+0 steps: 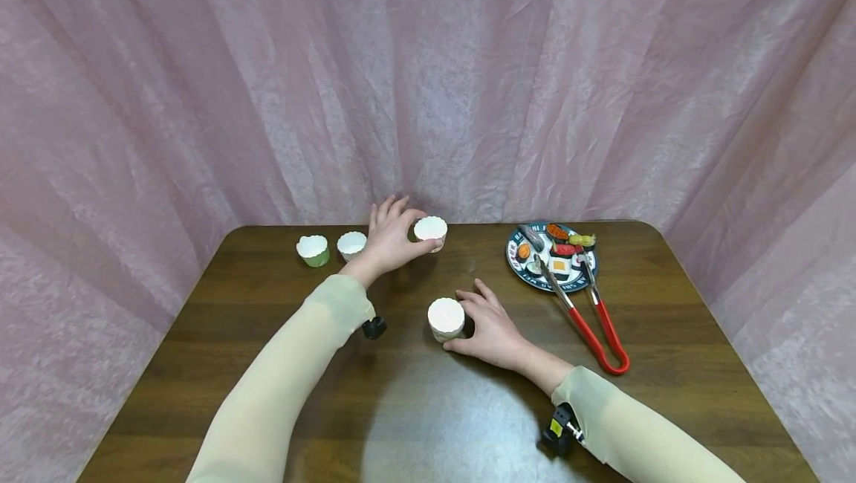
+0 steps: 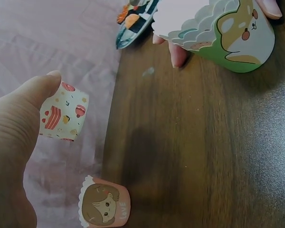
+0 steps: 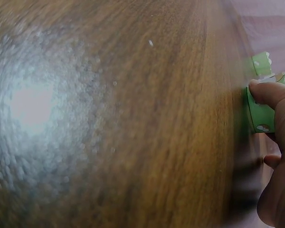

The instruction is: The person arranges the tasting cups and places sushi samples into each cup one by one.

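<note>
My left hand (image 1: 390, 244) pinches a paper baking cup (image 2: 61, 116) printed with cakes between thumb and fingers, above the table's back edge in the head view. My right hand (image 1: 493, 331) grips a green paper cup with a dog face (image 2: 249, 35) between thumb and fingers, near the table's middle. Several scalloped rims show layered at its mouth in the left wrist view. Just left of my left hand stands a pink cup with a girl's face (image 2: 104, 204). Farther left is another green cup (image 1: 313, 251).
On the right, a round plate (image 1: 513, 266) bears several sushi pieces. Metal tongs with red handles (image 1: 611, 353) lie across it, handles toward the front on the wooden table (image 1: 682, 394). A pink curtain (image 1: 428, 96) hangs behind the table.
</note>
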A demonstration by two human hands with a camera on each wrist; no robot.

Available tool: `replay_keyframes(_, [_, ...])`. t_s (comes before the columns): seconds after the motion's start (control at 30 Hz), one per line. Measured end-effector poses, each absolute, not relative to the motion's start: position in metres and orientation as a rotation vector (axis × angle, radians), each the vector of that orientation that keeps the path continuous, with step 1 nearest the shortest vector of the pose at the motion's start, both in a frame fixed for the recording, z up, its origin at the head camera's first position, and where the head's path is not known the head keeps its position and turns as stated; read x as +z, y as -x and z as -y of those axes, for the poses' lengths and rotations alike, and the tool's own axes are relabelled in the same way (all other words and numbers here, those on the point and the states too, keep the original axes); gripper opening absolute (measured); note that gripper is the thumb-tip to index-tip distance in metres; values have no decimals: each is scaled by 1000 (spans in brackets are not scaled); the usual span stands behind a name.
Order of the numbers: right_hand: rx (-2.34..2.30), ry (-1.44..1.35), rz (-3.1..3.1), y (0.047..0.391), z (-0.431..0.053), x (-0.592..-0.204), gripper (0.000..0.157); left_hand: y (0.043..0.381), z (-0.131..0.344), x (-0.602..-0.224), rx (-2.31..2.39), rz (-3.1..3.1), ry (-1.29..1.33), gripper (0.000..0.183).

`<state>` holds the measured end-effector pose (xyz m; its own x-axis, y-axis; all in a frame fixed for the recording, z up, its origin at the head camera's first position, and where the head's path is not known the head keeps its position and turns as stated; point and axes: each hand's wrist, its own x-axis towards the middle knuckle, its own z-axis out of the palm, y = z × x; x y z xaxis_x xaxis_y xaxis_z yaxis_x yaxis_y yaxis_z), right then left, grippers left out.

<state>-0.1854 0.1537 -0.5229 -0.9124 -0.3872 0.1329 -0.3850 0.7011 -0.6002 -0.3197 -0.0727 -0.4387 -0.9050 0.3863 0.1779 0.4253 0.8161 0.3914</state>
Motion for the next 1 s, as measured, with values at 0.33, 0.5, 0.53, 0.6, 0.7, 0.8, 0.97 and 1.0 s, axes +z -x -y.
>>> replay_keyframes(0.33, [-1035,667,-2896,186,-155,-525,56,327,63,-446,-574,2964,658,73])
replay_keyframes(0.5, [-1028,666,-2901,186,-155,-526,57,329,58,-454,-470,3002,637,68])
replay_keyframes(0.53, [-1027,664,-2902,186,-155,-526,57,330,57,-456,-440,3007,635,69])
replay_keyframes(0.6, [-1023,663,-2907,186,-155,-526,57,332,54,-461,-366,3028,625,70])
replay_keyframes(0.7, [-1018,662,-2912,185,-156,-527,57,335,51,-469,-290,3054,617,72])
replay_keyframes(0.8, [-1016,665,-2911,185,-156,-526,58,338,48,-475,-264,3073,598,72])
replay_keyframes(0.97, [-1015,664,-2904,185,-157,-526,59,341,45,-480,-257,3082,539,71])
replay_keyframes(1.0, [-1015,668,-2905,185,-157,-527,59,341,45,-480,-255,3087,527,71])
